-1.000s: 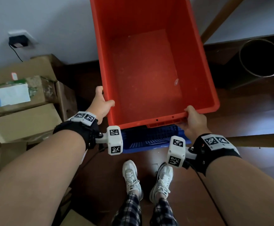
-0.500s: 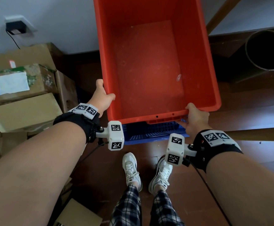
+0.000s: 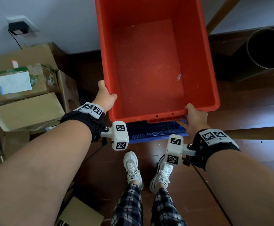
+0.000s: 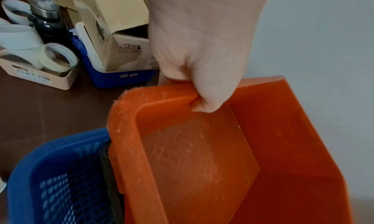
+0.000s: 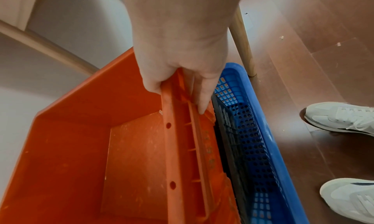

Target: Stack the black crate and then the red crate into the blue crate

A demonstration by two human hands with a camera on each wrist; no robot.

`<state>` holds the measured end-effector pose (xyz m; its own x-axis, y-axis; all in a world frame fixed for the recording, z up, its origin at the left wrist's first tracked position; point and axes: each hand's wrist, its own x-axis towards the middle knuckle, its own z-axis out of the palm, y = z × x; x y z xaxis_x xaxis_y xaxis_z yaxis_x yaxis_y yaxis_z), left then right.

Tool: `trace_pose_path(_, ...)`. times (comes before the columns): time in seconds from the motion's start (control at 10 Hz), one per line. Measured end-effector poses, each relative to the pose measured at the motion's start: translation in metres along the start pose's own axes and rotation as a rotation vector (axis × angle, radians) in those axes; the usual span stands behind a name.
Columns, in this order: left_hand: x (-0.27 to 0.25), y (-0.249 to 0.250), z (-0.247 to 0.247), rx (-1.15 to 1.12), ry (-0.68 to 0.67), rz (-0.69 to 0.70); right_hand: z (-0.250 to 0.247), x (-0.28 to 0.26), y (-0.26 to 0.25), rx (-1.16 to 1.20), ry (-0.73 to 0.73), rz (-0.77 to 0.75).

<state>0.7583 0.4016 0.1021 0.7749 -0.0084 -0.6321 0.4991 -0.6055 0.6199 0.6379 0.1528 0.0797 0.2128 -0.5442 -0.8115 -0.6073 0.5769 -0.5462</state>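
I hold the red crate over the blue crate, whose perforated near wall shows below the red rim. My left hand grips the red crate's near left corner, thumb inside the rim. My right hand grips its near right rim, thumb inside and fingers under the lip. A strip of the black crate shows between the red wall and the blue crate; the same black edge appears in the left wrist view, inside the blue crate. The rest of the black crate is hidden.
Cardboard boxes stand at the left, with a small blue bin and tape rolls beside them. A round dark bin is at the far right. A wooden leg stands close to the blue crate. My shoes are just behind it.
The red crate has come slightly toward me and covers more of the blue crate. Both hands keep the same grip on its rim.
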Motion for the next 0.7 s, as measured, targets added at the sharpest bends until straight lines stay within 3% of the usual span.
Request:
trace_pose_path(0.3,-0.033,0.021,-0.008,0.024,0.109,0.017,-0.01,-0.021,-0.029,-0.308,-0.108,0.075)
trace_pose_path(0.4,-0.062,0.041,-0.022,0.069,0.173,0.048,-0.016,-0.054,-0.048,-0.539,-0.122,-0.014)
trace_pose_path(0.6,-0.162,0.087,-0.051,0.055,0.255,0.141,-0.044,-0.15,-0.101,-0.702,-0.245,-0.448)
trace_pose_path(0.7,-0.233,0.109,-0.053,0.008,0.332,0.232,-0.086,-0.198,-0.128,-0.776,-0.283,-0.731)
